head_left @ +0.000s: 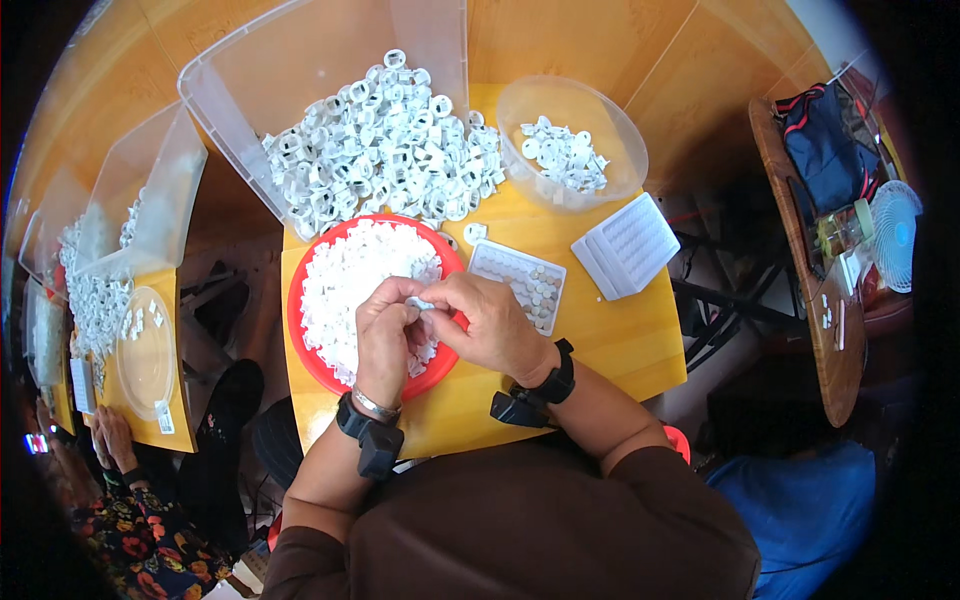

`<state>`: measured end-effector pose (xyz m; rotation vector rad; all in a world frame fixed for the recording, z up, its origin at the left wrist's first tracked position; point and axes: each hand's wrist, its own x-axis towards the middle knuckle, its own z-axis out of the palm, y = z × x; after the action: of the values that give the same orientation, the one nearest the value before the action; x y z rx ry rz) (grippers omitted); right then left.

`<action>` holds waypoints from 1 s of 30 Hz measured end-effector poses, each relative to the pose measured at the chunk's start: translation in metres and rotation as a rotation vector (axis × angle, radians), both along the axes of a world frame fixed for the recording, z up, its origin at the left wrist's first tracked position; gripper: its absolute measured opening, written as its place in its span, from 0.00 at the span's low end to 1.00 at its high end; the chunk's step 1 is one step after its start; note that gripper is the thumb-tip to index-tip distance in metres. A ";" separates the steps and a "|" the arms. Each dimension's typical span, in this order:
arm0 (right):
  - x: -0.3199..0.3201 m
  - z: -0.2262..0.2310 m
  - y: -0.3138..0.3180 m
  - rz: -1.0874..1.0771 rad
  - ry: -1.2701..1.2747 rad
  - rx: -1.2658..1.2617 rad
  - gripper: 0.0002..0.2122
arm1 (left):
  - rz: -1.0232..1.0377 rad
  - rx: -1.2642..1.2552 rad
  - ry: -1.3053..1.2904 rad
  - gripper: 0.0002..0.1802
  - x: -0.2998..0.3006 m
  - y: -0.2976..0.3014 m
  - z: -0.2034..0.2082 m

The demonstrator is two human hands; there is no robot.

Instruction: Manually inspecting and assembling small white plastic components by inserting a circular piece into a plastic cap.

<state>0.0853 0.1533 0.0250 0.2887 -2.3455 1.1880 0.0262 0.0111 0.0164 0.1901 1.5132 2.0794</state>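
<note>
My left hand (383,338) and my right hand (490,318) meet over the near right part of a red basin (298,318). Between their closed fingertips is a small white plastic part (419,302), mostly covered by the fingers. The basin is heaped with small white plastic pieces (345,285). Just right of it lies a white compartment tray (515,262), its cells partly filled with small round pale pieces (541,290). A single round white part (475,233) rests on the table between basin and tray.
Behind the basin, a tipped clear bin (330,40) spills white round parts (385,150). A clear round tub (572,95) holds more, beside stacked white trays (626,245). At left, another person's hands (112,438) rest at a neighbouring table. A fan (893,235) stands far right.
</note>
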 end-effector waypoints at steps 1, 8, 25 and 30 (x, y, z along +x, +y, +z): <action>0.000 -0.001 0.002 -0.017 -0.028 -0.024 0.11 | 0.000 0.003 0.001 0.14 0.000 0.001 0.000; -0.017 -0.004 0.054 -0.333 0.077 -0.846 0.09 | -0.036 -0.020 0.091 0.25 0.001 0.006 0.001; -0.025 -0.032 0.054 -0.445 -0.056 0.289 0.12 | -0.077 0.029 -0.029 0.19 -0.001 0.003 0.006; -0.031 -0.034 0.052 -0.427 -0.174 0.374 0.09 | -0.083 0.031 -0.031 0.18 0.000 0.004 0.007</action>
<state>0.0541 0.2054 -0.0092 -0.1971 -2.5972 0.5910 0.0259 0.0148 0.0236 0.2274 1.4308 2.0323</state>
